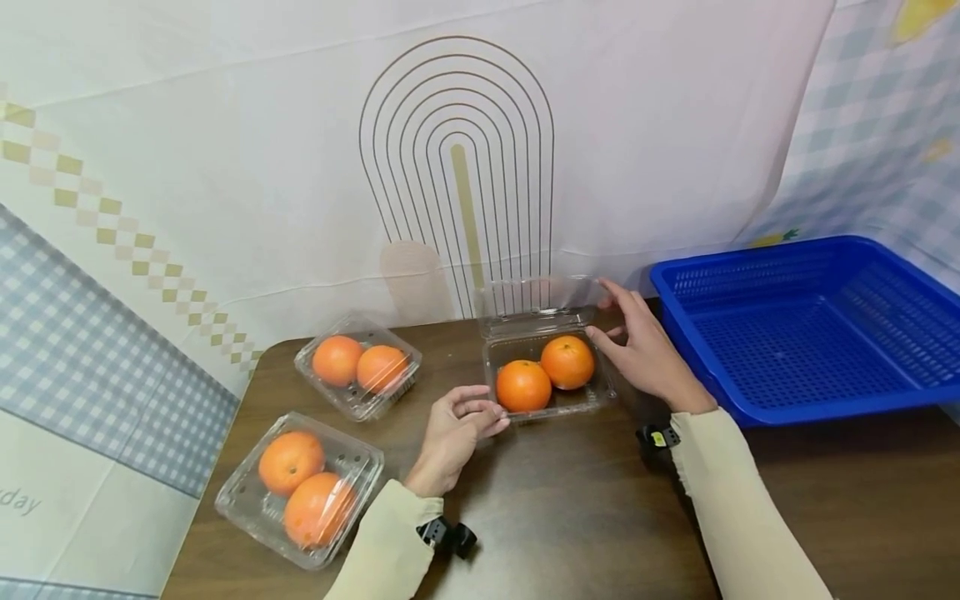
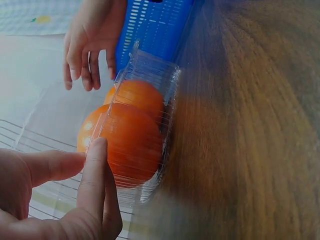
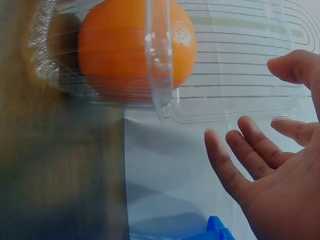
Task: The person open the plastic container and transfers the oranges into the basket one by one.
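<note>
A clear plastic clamshell box (image 1: pixel 558 410) stands at the middle of the table's back edge, its lid (image 1: pixel 540 293) raised and leaning back toward the wall. Two oranges, a nearer one (image 1: pixel 522 386) and a farther one (image 1: pixel 567 362), lie inside the base. My left hand (image 1: pixel 453 437) pinches the rim at the front left corner between thumb and forefinger; the left wrist view shows the fingertips (image 2: pixel 100 146) right at that rim. Beside the lid's right edge is my right hand (image 1: pixel 647 346), its fingers spread and apart from the lid in the right wrist view.
Two closed clamshell boxes with two oranges each sit at the left, one toward the back (image 1: pixel 360 404) and one nearer (image 1: pixel 247 500). A blue plastic basket (image 1: pixel 705 367) stands to the right, close by my right forearm. A cloth-covered wall (image 1: pixel 300 192) rises behind the brown table (image 1: pixel 570 508).
</note>
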`<state>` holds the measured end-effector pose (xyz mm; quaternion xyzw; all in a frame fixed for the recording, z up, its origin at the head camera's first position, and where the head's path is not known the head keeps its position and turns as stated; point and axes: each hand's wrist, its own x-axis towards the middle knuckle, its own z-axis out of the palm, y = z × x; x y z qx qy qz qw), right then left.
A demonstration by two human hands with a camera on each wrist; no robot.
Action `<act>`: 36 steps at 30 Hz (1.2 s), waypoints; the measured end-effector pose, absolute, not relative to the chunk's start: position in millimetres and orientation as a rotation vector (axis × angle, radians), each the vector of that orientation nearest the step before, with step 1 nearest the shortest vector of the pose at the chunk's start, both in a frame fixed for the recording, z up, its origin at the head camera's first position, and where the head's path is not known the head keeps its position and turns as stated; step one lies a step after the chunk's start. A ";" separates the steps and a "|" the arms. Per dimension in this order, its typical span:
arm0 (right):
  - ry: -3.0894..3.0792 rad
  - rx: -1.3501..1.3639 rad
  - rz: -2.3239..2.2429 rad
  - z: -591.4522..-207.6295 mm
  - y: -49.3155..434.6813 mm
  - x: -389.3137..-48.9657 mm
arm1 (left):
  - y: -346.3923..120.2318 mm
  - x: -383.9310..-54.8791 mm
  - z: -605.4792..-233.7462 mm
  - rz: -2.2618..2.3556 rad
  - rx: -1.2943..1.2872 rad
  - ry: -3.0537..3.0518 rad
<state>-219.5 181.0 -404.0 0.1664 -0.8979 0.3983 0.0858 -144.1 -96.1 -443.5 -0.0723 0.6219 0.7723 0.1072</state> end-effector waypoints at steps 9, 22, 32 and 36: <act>-2.695 0.503 1.208 -400.1 178.0 -226.9 | -97.6 -144.8 -443.8 2.271 -0.211 1.815; -2.742 0.549 1.209 -397.1 176.7 -230.0 | -97.8 -144.6 -444.0 2.267 -0.183 1.814; -2.860 0.681 0.937 -386.7 177.1 -224.1 | -97.3 -143.8 -443.6 2.275 -0.161 1.800; -2.917 0.718 0.893 -381.1 176.6 -221.6 | -97.0 -144.5 -443.7 2.271 -0.156 1.803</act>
